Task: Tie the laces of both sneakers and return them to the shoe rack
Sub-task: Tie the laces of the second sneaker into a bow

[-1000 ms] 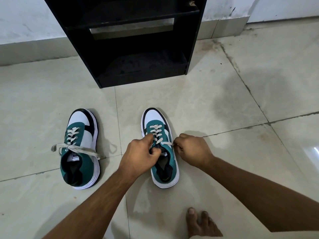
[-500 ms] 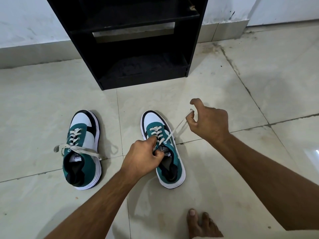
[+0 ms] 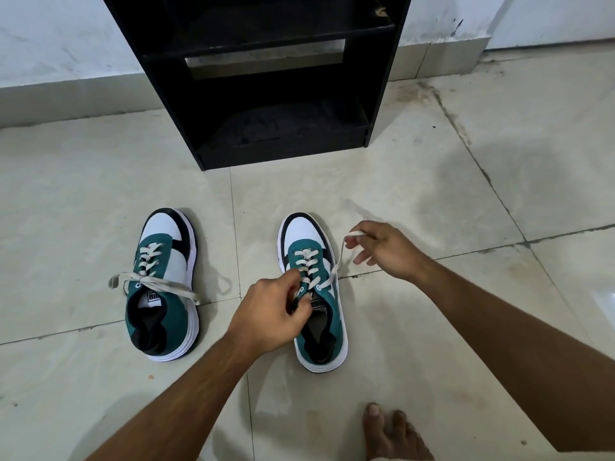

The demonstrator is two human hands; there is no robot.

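Two teal, white and black sneakers stand on the tiled floor, toes toward a black shoe rack (image 3: 382, 94). The left sneaker (image 3: 163, 294) has a loose knot, its white lace ends lying out to both sides. My left hand (image 3: 269, 314) pinches a lace at the tongue of the right sneaker (image 3: 319, 314). My right hand (image 3: 382, 251) is raised to the right of that shoe, holding the other lace end (image 3: 339, 261) pulled out and up between thumb and fingers.
The rack's bottom shelf (image 3: 286, 128) holds nothing and stands against a white wall. My bare foot (image 3: 389, 430) rests on the floor at the lower right. Pale floor tiles (image 3: 466, 181) spread all around.
My right hand went from beside the shoe's tongue out to the right, drawing one lace end away. My left hand has stayed at the tongue. The left sneaker has not moved.
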